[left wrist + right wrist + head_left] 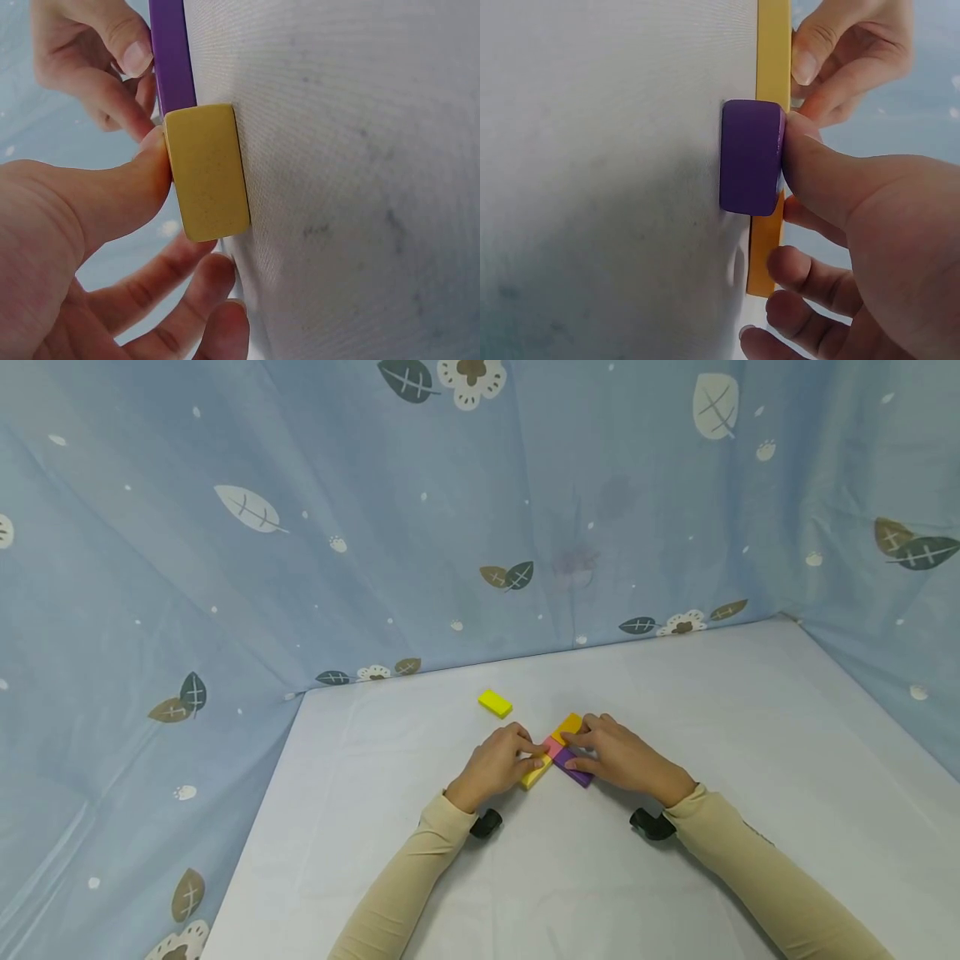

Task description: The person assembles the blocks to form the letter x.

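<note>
Four flat toy blocks lie joined on the white table. A yellow block [533, 777], a pink block [553, 747] and an orange block [567, 725] form a slanting row, and a purple block [573, 768] branches off toward the lower right. My left hand [496, 764] rests its thumb on the yellow block and its index finger at the pink one. With the thumb my right hand [626, 758] presses the purple block [751, 157], while its index finger touches the orange block [765, 259]. In the left wrist view, the yellow block [208, 172] shows its end face beneath the thumb.
A loose bright yellow block [495, 703] lies farther back on the white tabletop [375, 793]. Blue leaf-patterned cloth [420, 527] hangs behind the table and along its sides. Black wrist-worn devices [652, 824] show under both sleeves.
</note>
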Motion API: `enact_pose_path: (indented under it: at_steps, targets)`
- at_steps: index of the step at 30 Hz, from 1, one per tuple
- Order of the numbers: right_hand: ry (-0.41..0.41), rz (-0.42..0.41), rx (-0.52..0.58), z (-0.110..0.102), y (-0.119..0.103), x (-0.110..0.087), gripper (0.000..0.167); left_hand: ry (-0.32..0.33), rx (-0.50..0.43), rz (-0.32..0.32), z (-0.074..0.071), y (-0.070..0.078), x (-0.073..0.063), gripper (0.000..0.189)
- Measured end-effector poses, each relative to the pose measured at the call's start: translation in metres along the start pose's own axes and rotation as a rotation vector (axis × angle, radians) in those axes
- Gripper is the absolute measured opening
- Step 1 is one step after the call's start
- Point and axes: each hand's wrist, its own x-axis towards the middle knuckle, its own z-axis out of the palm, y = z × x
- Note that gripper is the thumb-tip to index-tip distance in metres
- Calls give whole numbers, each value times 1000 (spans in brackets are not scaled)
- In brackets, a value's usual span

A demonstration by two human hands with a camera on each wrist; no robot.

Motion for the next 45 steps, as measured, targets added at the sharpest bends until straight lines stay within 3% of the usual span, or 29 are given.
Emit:
enact_pose_path:
  at_steps: [14,24,45]
  targets:
    - [-52,55,77,-1,0,0,49,-7,3,-3,-1,2,1,28]
    - [-65,75,46,-1,-3,1,50,2,5,35,-5,2,-2,28]
    - [-84,91,22,-2,-5,1,51,-13,8,39,-4,0,-2,32]
